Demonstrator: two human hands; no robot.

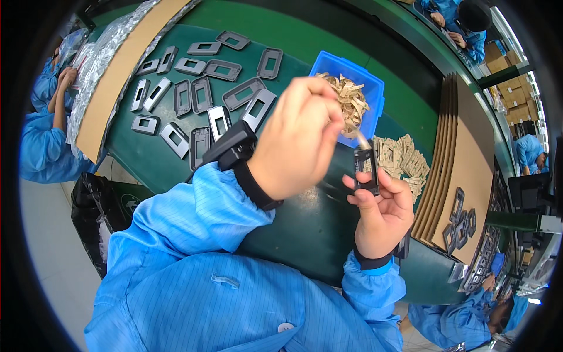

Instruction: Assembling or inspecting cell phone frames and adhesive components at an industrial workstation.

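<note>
My right hand (384, 222) grips a small black plastic frame (365, 167) upright between thumb and fingers. To its upper left is my left hand (296, 138), back of the hand toward me, fingers curled in and pinched together. Whatever the pinch may contain is hidden. A blurred tan strip (362, 141) shows at the top end of the frame, close to the left fingertips. Just beyond both hands stands a blue plastic bin (375, 97) with a tangle of curled tan paper strips (350, 97) inside. Flat tan strip pieces (404, 158) lie in a pile beside the bin.
Several grey and black rectangular housings (223, 70) spread over the green table (281, 234) at left. Upright cardboard sheets (469, 158) stand at right, with more black frames (460, 226) against them. A cardboard-edged divider (117, 76) borders the left side. Other people in blue work nearby.
</note>
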